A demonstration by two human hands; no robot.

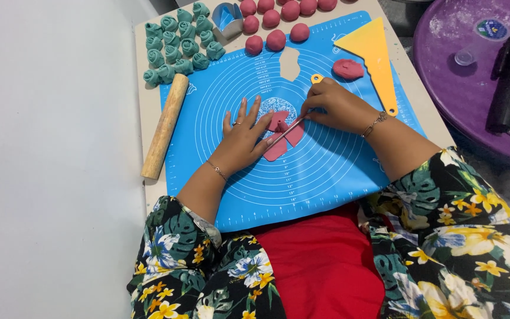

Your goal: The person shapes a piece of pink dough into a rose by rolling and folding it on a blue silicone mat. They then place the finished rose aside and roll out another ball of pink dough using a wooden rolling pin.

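From the head camera, the left hand (242, 137) lies flat and spread on the blue silicone mat (326, 165), its grip released, fingertips pressing the edge of the flattened pink dough pieces (283, 134) at the mat's centre so they do not slide. The right hand (336, 106), coming in from 2 o'clock, has its grip clenched around a thin pink-handled tool (287, 127); the tool slants down toward 7 o'clock across the dough, low enough to cut or score it.

At 1 o'clock a yellow scraper (374, 53) lies beside a small pink dough lump (348, 69), both close to the right hand. Pink dough balls (275, 40) sit in rows at 12 o'clock. Finished teal dough roses (175, 44) are grouped at 11 o'clock, off the mat on the tabletop (411, 77), away from the working area. A wooden rolling pin (165, 126) rests along the mat's edge at 9 o'clock. A metal cutter (228, 19) stands beyond the roses.
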